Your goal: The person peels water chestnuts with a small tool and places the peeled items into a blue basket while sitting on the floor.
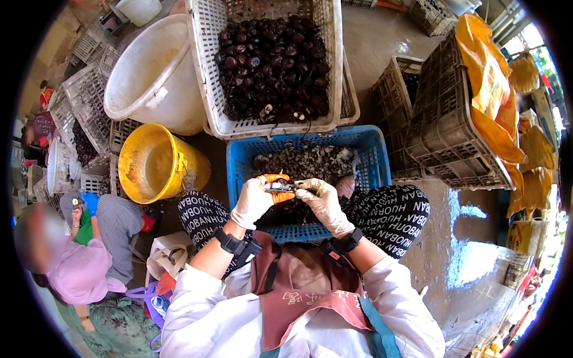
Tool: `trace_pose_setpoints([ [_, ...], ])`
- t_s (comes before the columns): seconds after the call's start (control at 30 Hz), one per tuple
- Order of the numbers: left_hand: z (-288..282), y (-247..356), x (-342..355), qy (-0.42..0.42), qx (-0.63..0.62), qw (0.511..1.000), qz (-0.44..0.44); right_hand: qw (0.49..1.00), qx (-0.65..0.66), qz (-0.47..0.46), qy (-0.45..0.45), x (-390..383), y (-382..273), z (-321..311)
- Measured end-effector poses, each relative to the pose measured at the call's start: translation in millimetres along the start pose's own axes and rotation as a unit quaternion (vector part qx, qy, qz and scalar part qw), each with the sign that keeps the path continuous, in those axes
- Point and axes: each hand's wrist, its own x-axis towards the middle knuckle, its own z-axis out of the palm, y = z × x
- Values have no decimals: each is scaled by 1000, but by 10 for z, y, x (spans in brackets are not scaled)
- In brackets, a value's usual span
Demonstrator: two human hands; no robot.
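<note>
My left hand (255, 200), in a whitish glove with orange finger covers, is closed round a small dark piece (278, 187) that looks like a water chestnut. My right hand (323, 204), gloved too, is closed in a pinch against its right side, where a greyish bit shows; what the fingers hold is mostly hidden. Both hands are above a blue basket (382, 156) between my knees, holding dark peelings with white bits (304, 160). Beyond it, a white crate (209, 77) holds many dark, round water chestnuts (271, 68).
At left stand a yellow bucket (200, 170) and a large white tub (128, 89). A co-worker in a pink top (83, 262) sits at lower left, a small pale piece in hand. Dark crates (447, 113) with an orange sack (489, 89) rise at right, beside wet floor (477, 259).
</note>
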Motion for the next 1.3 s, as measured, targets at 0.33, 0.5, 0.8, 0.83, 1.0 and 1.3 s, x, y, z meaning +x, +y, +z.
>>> trace_pose_setpoints([
  [0.33,158,-130,-338,-2,-246,959,-143,995,-24,20,90,-35,359,-362],
  [0.5,154,-245,-357,-21,-143,988,-57,999,7,28,-20,-223,132,-65],
  [0.8,200,-278,-369,-13,-320,937,-140,995,-18,46,88,-61,396,-384],
  [0.83,213,-311,-363,-23,-287,949,-131,995,-19,41,88,-61,447,-407],
  [1.0,78,-184,-191,-2,-605,758,-245,995,4,50,92,-72,462,-438],
  [1.3,-722,-479,965,164,140,974,72,990,52,98,84,-1,528,-370],
])
